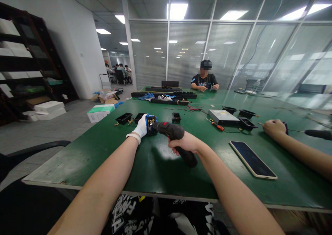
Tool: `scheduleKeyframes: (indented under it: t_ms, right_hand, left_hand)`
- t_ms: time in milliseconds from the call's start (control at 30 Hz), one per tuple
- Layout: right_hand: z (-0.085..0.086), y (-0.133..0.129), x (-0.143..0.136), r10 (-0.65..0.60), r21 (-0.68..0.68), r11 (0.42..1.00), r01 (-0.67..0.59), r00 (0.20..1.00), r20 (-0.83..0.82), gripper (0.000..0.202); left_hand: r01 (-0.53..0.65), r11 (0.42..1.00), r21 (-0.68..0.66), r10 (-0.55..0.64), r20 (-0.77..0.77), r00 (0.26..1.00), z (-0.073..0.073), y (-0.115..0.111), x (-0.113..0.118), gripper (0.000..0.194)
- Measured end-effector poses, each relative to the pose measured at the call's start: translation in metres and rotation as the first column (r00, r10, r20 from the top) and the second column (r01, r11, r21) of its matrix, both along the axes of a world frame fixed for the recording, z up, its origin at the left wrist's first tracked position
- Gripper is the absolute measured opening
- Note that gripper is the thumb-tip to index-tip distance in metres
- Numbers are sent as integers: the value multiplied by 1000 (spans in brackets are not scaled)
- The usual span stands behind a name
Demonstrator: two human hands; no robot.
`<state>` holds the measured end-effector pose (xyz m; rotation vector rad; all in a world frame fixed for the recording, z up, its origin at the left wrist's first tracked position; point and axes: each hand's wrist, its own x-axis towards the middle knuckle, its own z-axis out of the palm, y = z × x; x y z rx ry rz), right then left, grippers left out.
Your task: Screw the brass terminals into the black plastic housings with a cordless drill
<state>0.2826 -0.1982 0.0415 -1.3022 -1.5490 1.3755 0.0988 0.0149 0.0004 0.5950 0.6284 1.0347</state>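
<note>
My left hand (142, 126), in a white and blue glove, grips a small black box (152, 129) with brass-coloured parts inside, tilted up off the green table. Bare-skinned, my right hand (185, 143) is closed around the handle of a black cordless drill (168, 129). The drill's nose points left into the open face of the box; whether its bit touches a part is hidden. Just beyond the drill stands another black box (176, 117) with parts in it. Left of my gloved hand sit a black box (123, 118) and one more box (139, 117), partly covered by the hand.
A phone (252, 159) lies to the right, near a co-worker's hand (275, 127). Farther back are a silver metal case (223, 116), an orange screwdriver (216, 125) and several black boxes. Long black bars (166, 95) lie at the far side, where a person (204, 79) sits.
</note>
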Motion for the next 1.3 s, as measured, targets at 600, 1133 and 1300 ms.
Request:
scheduleKeyframes:
  t_ms: [600, 1133, 1300]
  right_hand:
    - [2, -1, 0, -2, 1, 1000, 2, 1000, 14, 13]
    - [0, 0, 0, -10, -10, 1000, 10, 1000, -1, 13]
    - [0, 0, 0, -12, -7, 1000, 12, 1000, -4, 14]
  left_hand:
    - [-1, 1000, 7, 1, -2, 1000, 2, -2, 0, 29]
    - [-9, 1000, 0, 9, 18, 1000, 3, -4, 0, 31]
    - [7, 1000, 6, -7, 19, 1000, 3, -4, -1, 32]
